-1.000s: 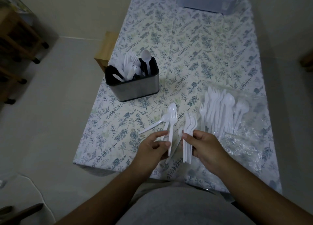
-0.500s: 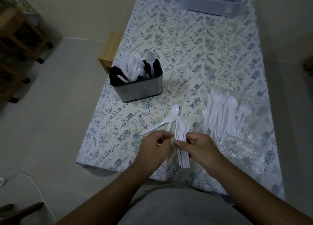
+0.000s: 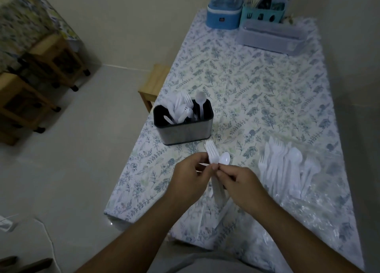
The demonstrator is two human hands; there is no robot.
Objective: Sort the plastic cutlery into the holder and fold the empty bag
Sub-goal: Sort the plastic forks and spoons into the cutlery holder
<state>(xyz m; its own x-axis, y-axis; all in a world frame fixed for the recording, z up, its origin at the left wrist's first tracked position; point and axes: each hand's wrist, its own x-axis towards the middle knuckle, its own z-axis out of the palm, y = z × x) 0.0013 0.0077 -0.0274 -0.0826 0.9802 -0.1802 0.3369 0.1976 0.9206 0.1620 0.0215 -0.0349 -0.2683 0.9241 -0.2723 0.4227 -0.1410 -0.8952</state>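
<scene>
Cutlery in hand: small bunch of white plastic forks and one spoon (image 3: 216, 158), heads up, held above the near edge of the floral-cloth table (image 3: 257, 91). Left hand (image 3: 188, 177) and right hand (image 3: 239, 183) both curl fingers round the handles, thumbs pinching at mid-shaft. Judged light, stiff, slick and prone to fanning apart; grip low on the handles, squared together. Steel-sided rectangular holder with black liner (image 3: 186, 129) stands just beyond. More white cutlery lies on the clear crinkled plastic bag (image 3: 320, 196), right.
</scene>
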